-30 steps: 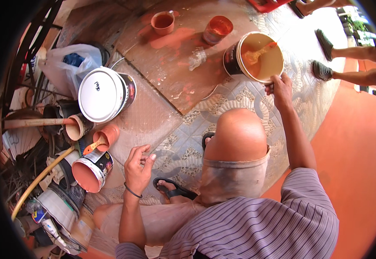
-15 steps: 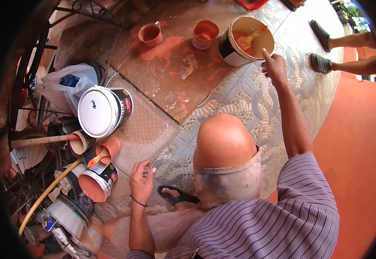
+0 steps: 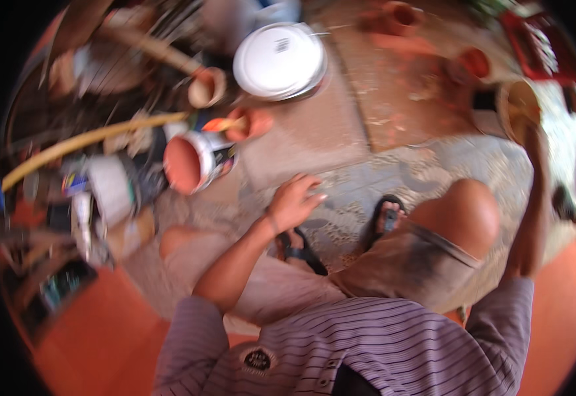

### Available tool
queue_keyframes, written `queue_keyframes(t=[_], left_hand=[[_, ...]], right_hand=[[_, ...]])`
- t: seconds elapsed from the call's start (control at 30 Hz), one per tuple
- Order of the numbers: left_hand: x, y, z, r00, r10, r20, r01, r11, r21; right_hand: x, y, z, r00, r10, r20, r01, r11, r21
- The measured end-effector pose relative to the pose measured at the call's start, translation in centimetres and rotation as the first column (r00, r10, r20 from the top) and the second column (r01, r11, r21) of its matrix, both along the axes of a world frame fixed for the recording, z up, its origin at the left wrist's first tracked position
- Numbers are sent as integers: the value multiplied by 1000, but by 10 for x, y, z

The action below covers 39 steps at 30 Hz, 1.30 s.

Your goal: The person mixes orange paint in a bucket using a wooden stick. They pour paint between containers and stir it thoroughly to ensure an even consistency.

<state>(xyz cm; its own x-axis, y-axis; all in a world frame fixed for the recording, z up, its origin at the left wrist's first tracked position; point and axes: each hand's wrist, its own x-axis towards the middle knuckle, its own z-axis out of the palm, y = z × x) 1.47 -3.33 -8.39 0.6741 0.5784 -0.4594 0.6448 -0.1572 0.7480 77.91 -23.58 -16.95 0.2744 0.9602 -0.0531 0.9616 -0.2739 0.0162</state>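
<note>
At the far left I have a yellow hose (image 3: 90,143) curving up over blurred clutter. Right of it a paint tub (image 3: 207,158) turns its open mouth, coated salmon-orange inside, toward the left. Above that a beige cup (image 3: 203,92) sits at the end of a long wooden stick (image 3: 159,51), and just right of the cup a paintbrush (image 3: 220,124) with an orange end reaches into an orange cup (image 3: 259,125). Next comes a white-lidded bucket (image 3: 279,61), its lid facing up at me.

My left hand (image 3: 296,203) hangs over the patterned tiles (image 3: 344,191), well apart from the tub; its fingers are loosely curled, half open, with nothing in them. Further right, a brown board (image 3: 403,109) smeared with orange carries a terracotta-coloured mug (image 3: 400,18) and a red-orange cup (image 3: 475,64).

At the board's right end is the open paint bucket (image 3: 491,109), cream inside, dark and white outside; I can't tell whether it leans. My right hand (image 3: 535,137) is at the near side of its rim, too blurred to tell how far the fingers are closed or whether they grip it. Beyond, at the upper right, lies a red plastic object (image 3: 544,46), and at the edge another person's dark shoe (image 3: 565,202).
</note>
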Motion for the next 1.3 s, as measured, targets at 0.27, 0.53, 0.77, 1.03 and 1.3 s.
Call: queue_keyframes(t=[0.27, 0.53, 0.77, 1.03, 1.3], left_hand=[[-37, 19, -48, 293, 953, -73, -908, 254, -334], [-54, 68, -71, 172, 928, 330, -981, 131, 142], [-86, 135, -89, 162, 842, 515, -987, 150, 65], [-72, 151, -87, 45, 819, 571, -983, 137, -120], [-71, 136, -53, 104, 717, 690, -978, 200, -61]], right_hand=[[-34, 38, -4, 943, -334, 5, 331, 932, -148], [-32, 33, 3, 946, -313, 77, 322, 932, -168], [-33, 44, -6, 937, -344, 62, 350, 920, -177], [-28, 36, -2, 931, -344, 121, 363, 906, -217], [-24, 36, 2, 915, -374, 155, 403, 873, -274]])
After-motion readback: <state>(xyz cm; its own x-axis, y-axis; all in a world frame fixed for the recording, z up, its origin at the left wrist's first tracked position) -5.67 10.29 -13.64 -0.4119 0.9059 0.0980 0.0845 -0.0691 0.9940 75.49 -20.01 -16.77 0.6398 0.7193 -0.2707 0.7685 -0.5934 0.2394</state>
